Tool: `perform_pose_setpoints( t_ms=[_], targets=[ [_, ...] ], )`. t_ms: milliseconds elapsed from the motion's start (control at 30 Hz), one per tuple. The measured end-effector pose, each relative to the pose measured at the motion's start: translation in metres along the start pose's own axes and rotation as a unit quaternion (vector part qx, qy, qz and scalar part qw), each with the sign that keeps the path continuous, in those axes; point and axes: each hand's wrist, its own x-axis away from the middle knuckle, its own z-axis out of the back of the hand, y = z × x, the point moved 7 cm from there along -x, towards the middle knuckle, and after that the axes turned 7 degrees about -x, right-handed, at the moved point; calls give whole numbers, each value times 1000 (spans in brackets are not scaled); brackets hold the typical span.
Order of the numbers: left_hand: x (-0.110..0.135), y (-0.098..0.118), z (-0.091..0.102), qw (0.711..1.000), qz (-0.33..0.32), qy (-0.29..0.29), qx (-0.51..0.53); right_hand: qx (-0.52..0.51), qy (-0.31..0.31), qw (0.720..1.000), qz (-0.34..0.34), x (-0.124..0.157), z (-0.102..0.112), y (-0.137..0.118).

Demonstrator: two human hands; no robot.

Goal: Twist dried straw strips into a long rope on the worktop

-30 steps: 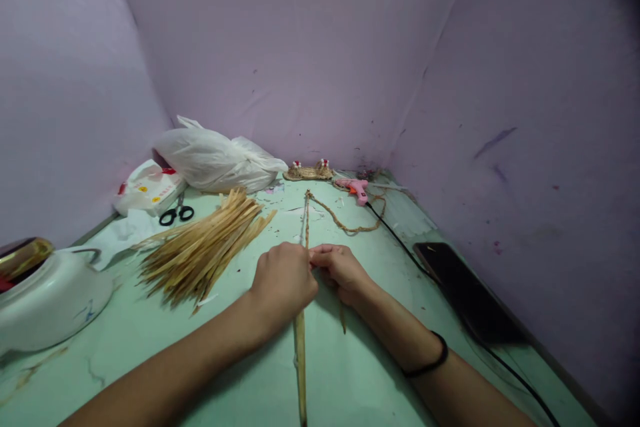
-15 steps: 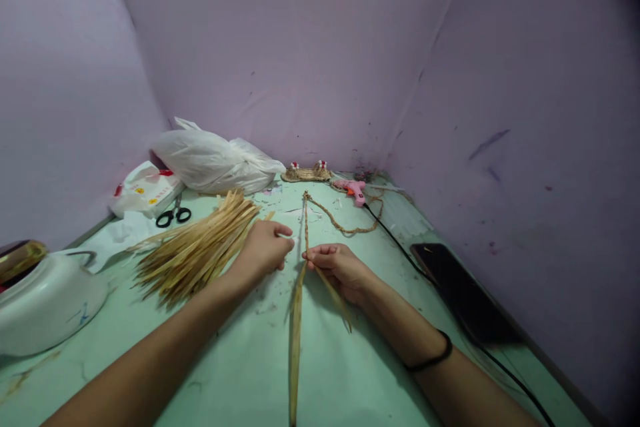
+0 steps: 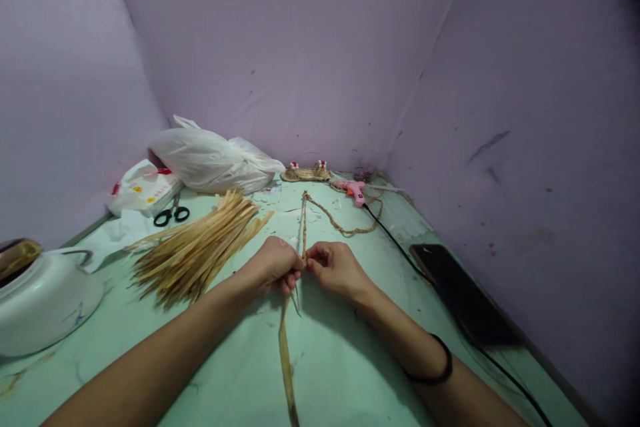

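Note:
A thin twisted cord of dried plant fibre (image 3: 305, 230) runs from a knot near the back of the table towards me. Both hands meet at its near end. My left hand (image 3: 280, 263) is closed on the dried leaf strips there, and one long strip (image 3: 285, 353) hangs below it towards the table's front. Thumb and fingers of my right hand (image 3: 333, 268) pinch the cord's end right beside the left. A finished length of cord (image 3: 345, 230) curves away to the right from the knot. Left of my hands lies a bundle of dry leaf strips (image 3: 195, 253).
Black-handled scissors (image 3: 171, 215), a white plastic bag (image 3: 210, 159) and a white box (image 3: 155, 190) are at the back left, a white pot (image 3: 47, 307) nearer. A pink glue gun (image 3: 353, 191) with a black cable and a phone (image 3: 465, 293) lie right. A woven sandal-like piece (image 3: 306, 174) sits behind.
My left hand has moved right to the cord's end and closed on the strips. The right-hand strip no longer hangs out beside my right hand. The long strip has shifted slightly left.

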Motion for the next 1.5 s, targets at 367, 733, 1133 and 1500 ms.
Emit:
perform_pose_setpoints(
  t_ms=[367, 733, 1133, 1500],
  targets=[
    [-12, 4, 3, 994, -102, 25, -19, 184, -8, 980, 77, 8, 4, -24],
    [1, 1, -4, 998, -31, 25, 48, 286, 22, 958, 13, 31, -10, -40],
    [-7, 3, 1, 990, -91, -92, 62, -73, 66, 991, -89, 17, 28, -29],
    [-4, 7, 0, 993, -101, -62, -15, -151, 8, 966, -210, 13, -6, 11]
  ],
)
